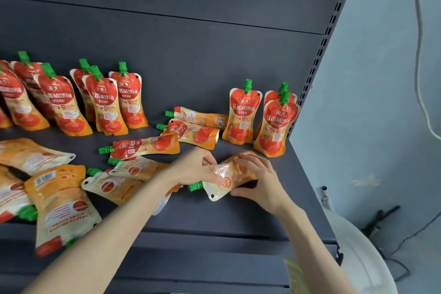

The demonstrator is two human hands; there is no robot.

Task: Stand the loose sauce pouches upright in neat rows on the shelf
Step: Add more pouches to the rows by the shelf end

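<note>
Orange foil sauce pouch point(225, 174), green-capped, sideways at centre; left hand point(191, 169) and right hand point(260, 181) grip it. Next I'd stand it upright.

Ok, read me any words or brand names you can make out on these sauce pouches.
"海天": red badge on the upright pouch.
"番茄沙司": white characters under that badge.
Smaller print, and all text on the held pouch between left hand and right hand: too blurred to read.

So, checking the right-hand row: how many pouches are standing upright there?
3: the left pouch alone, the front pouch at the far right, the rear pouch mostly hidden behind it. Others may be hidden.
</note>
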